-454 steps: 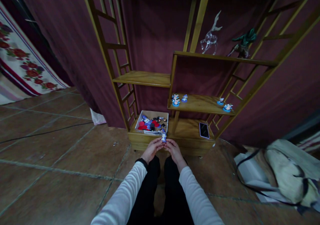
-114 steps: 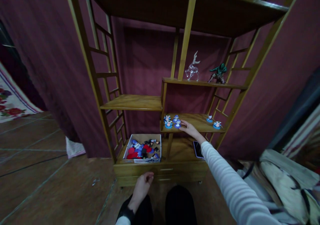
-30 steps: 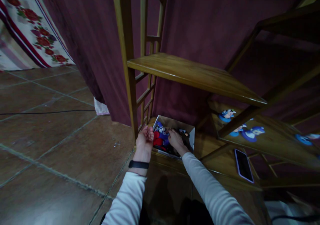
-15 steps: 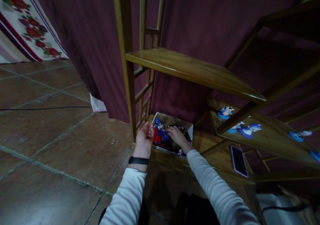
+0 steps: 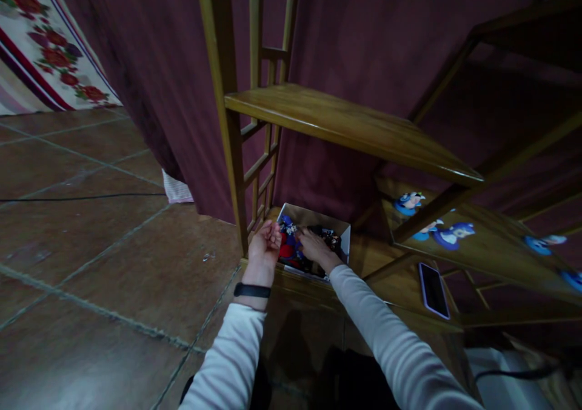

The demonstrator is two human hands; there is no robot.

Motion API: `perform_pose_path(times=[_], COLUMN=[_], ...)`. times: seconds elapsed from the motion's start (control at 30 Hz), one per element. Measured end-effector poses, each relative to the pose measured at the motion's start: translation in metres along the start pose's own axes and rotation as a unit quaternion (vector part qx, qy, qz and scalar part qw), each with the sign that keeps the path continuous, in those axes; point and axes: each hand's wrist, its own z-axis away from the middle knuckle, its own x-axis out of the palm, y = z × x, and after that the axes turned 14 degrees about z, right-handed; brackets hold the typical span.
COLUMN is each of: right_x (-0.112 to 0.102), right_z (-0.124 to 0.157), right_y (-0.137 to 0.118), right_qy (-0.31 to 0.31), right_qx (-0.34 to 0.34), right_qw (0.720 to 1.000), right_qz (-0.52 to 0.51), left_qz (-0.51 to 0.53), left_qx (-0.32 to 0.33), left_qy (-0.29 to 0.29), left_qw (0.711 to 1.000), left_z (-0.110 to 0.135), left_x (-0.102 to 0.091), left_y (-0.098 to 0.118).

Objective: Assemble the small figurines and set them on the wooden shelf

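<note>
A small white box (image 5: 339, 227) full of red, blue and black toy figures (image 5: 287, 251) sits on the bottom board of a wooden shelf unit (image 5: 354, 130). My left hand (image 5: 262, 247) rests at the box's left edge with its fingers curled inward; what they hold is hidden. Inside the box, my right hand (image 5: 314, 247) lies palm down on the pile, its fingers bent into the figures near the left hand. A black band (image 5: 252, 290) is on my left wrist.
Blue-based figures (image 5: 448, 235) stand on the lower right shelf, and another figure (image 5: 408, 203) is behind the slanted rail. A phone (image 5: 433, 289) lies on the bottom board. A maroon curtain (image 5: 150, 64) hangs behind, a black cable (image 5: 82, 198) crosses the tiled floor, and a floral cloth (image 5: 40, 52) is at the far left.
My right hand has shifted a little left inside the box, closer to my left hand. The left hand stays curled at the box's edge. The view has barely moved.
</note>
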Motion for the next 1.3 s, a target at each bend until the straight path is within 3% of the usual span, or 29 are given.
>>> perform_pose_path(times=[0.17, 0.3, 0.47, 0.57, 0.67, 0.77, 0.93, 1.03, 1.13, 1.2, 1.23, 1.3], right_x=[0.003, 0.004, -0.013, -0.024, -0.023, -0.011, 0.011, 0.018, 0.020, 0.021, 0.021, 0.020], right_z=[0.022, 0.045, 0.061, 0.058, 0.047, 0.034, 0.018, 0.014, 0.014, 0.019, 0.023, 0.034], right_y=[0.015, 0.030, 0.020, 0.014, 0.019, 0.022, -0.002, -0.018, -0.018, -0.009, -0.003, 0.008], right_qy=[0.041, 0.135, 0.208, 0.204, 0.205, 0.145, 0.045, 0.036, 0.056, 0.097, 0.121, 0.173], right_qx=[0.054, 0.102, 0.033, -0.015, 0.047, 0.088, 0.055, 0.085, 0.121, 0.171, 0.208, 0.255], right_qw=[0.993, 0.963, 0.946, 0.950, 0.956, 0.977, 0.997, 0.996, 0.990, 0.971, 0.947, 0.859], right_qz=[-0.094, -0.209, -0.248, -0.234, -0.206, -0.131, -0.011, 0.018, -0.036, -0.138, -0.214, -0.409], left_qz=[-0.046, -0.152, -0.221, -0.191, -0.155, -0.108, -0.072, -0.067, -0.070, -0.077, -0.081, -0.092], left_qx=[-0.030, -0.070, -0.156, -0.130, -0.064, -0.018, -0.016, -0.023, -0.033, -0.038, -0.039, -0.037], left_qy=[0.007, 0.020, -0.001, -0.033, -0.033, -0.023, 0.007, 0.024, 0.029, 0.027, 0.022, 0.008], left_qw=[0.998, 0.986, 0.963, 0.972, 0.985, 0.994, 0.997, 0.997, 0.997, 0.996, 0.996, 0.995], left_z=[0.000, 0.000, 0.001, -0.001, -0.007, -0.011, -0.010, -0.008, -0.007, -0.007, -0.006, -0.005], left_x=[-0.004, -0.014, -0.022, -0.021, -0.018, -0.013, -0.009, -0.008, -0.008, -0.008, -0.009, -0.010], left_y=[-0.014, -0.034, -0.055, -0.056, -0.047, -0.034, -0.025, -0.023, -0.020, -0.018, -0.018, -0.020])
